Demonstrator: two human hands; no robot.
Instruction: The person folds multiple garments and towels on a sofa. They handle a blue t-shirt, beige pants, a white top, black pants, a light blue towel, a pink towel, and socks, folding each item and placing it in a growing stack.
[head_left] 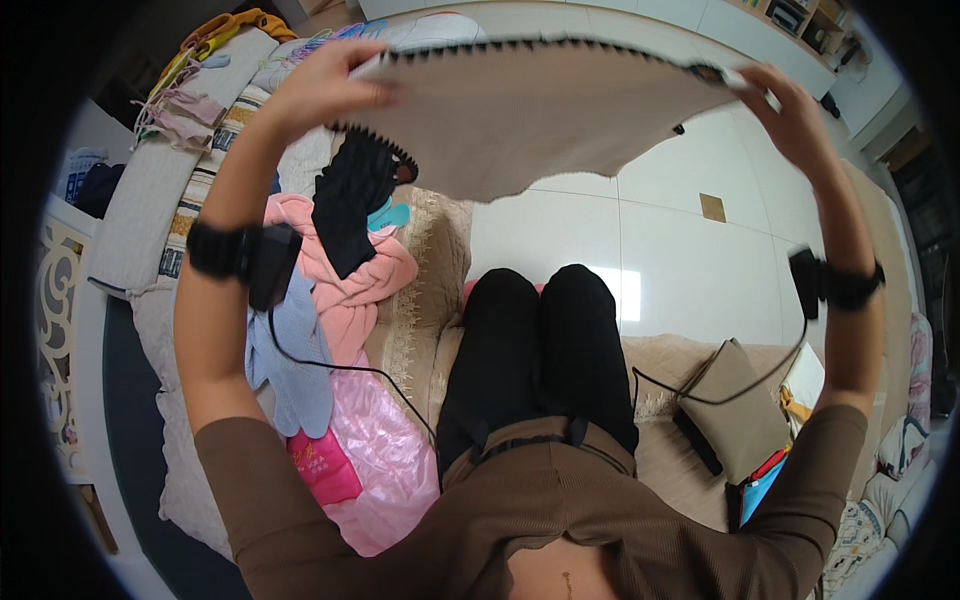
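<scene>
A beige fabric piece (540, 120) with black scalloped trim along its top edge is stretched across the upper middle of the head view, held up above my lap. My left hand (350, 85) grips its upper left corner and my right hand (760, 95) pinches its upper right corner. The lower edge hangs in uneven waves. Behind it at the left lie black clothing (350, 210) and a pink knitted cloth (335, 295).
Light blue (295, 370) and shiny pink fabrics (380, 460) lie left of my legs (515, 350) on the sofa (665, 450). Folded items, including an olive-beige one (735, 410), are at my right. A tiled floor (670, 250) and white cabinets (700, 20) are ahead.
</scene>
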